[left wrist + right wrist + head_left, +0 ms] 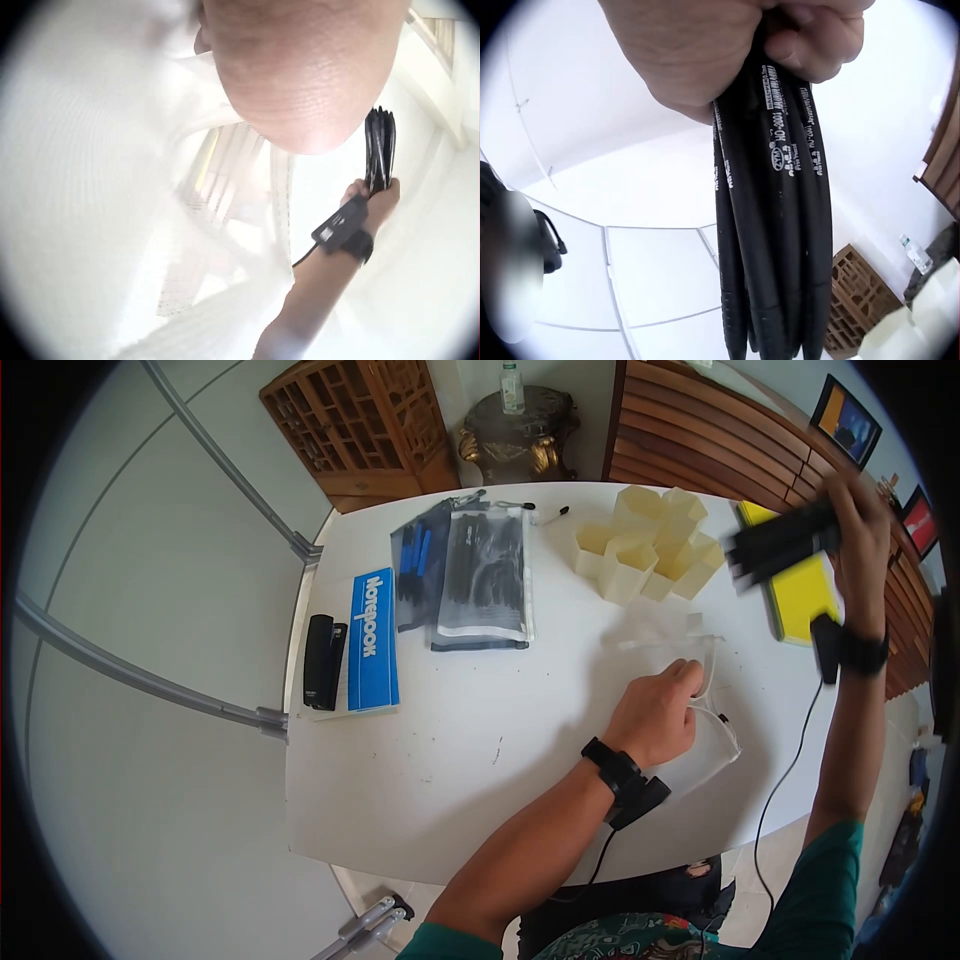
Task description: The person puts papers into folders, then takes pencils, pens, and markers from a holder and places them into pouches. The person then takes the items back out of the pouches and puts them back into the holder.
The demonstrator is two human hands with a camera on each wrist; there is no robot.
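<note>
My right hand [858, 530] is raised over the table's right side and grips a bundle of black pens [785, 540]. In the right wrist view, white lettering runs along the pens [776, 195], which point away from the curled fingers. Lower on the table, my left hand [655, 712] pinches a translucent white zip pouch [715, 745] near its opening. The pouch's mesh [112, 187] fills much of the left wrist view, and part of the pouch is hidden beneath the hand.
Cream hexagonal pen holders [628, 570] stand at the back, left of a yellow book [806, 605]. Filled zip pouches [485, 575] lie at the back left. A blue notebook [372, 645] and a black stapler [322, 665] sit near the left edge. A cable [790, 780] trails from the right wrist.
</note>
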